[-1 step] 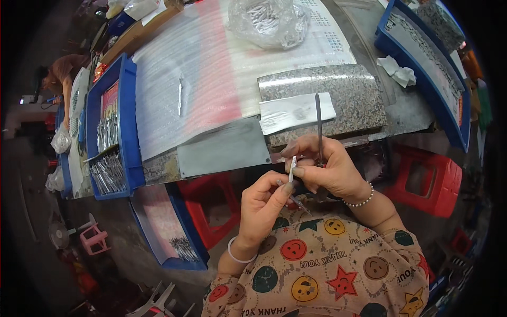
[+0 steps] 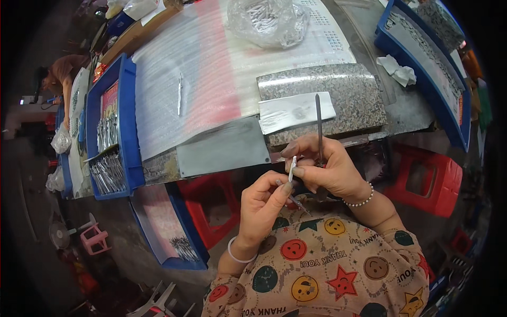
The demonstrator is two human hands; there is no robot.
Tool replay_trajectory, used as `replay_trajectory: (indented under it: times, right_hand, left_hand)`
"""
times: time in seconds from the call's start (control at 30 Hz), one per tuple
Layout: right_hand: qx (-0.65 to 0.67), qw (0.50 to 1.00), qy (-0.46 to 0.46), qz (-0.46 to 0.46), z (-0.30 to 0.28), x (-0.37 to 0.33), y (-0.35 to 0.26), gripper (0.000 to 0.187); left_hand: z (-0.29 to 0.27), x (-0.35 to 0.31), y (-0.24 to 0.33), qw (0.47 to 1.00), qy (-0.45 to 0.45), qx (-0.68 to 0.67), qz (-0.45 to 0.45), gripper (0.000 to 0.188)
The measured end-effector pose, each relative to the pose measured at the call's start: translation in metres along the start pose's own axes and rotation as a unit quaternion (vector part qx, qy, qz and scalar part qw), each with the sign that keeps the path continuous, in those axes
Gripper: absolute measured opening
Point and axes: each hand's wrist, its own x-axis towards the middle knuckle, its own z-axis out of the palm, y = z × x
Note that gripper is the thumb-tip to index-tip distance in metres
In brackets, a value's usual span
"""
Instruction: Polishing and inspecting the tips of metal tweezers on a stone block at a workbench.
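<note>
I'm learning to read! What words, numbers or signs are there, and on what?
Smiley-patterned clothes: dark words, readable, but I can't copy them out.
White sheet: rows of marks, too small to read.
Red paper in a blue tray: pale print, too blurred.

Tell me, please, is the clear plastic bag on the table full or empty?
Partly full: a heap of slender whitish pieces shows inside the clear plastic bag, with loose, crumpled film around them.

Dark capital lettering (image 2: 328, 261) repeats across the beige garment (image 2: 317, 274); printed rows (image 2: 332, 40) on the pale sheet (image 2: 317, 55) are too small to read
</note>
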Motion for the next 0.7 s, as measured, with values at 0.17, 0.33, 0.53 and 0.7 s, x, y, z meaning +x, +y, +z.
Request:
replay_trajectory:
  times: [0.17,0.33,0.53,0.7]
  right_hand:
    - [0.036,0.999,0.03,0.017,-0.004,-0.004,0.006,0.024]
    - [0.022,1.0,-0.001,0.016,-0.004,-0.005,0.013,0.023]
    - [0.031,0.998,0.03,0.044,0.005,-0.013,0.03,0.012]
    - [0.069,0.994,0.068,-0.05,0.007,-0.018,0.022,0.006]
  left_hand:
    - [-0.008,-0.001,-0.008,1.0,0.001,-0.028,-0.013,0.013]
    - [-0.01,-0.002,-0.012,0.994,0.018,-0.103,-0.025,0.012]
    - [0.001,-0.001,-0.018,0.998,0.037,-0.054,-0.014,0.012]
    - [-0.002,-0.006,-0.023,1.0,-0.004,-0.001,-0.001,0.016]
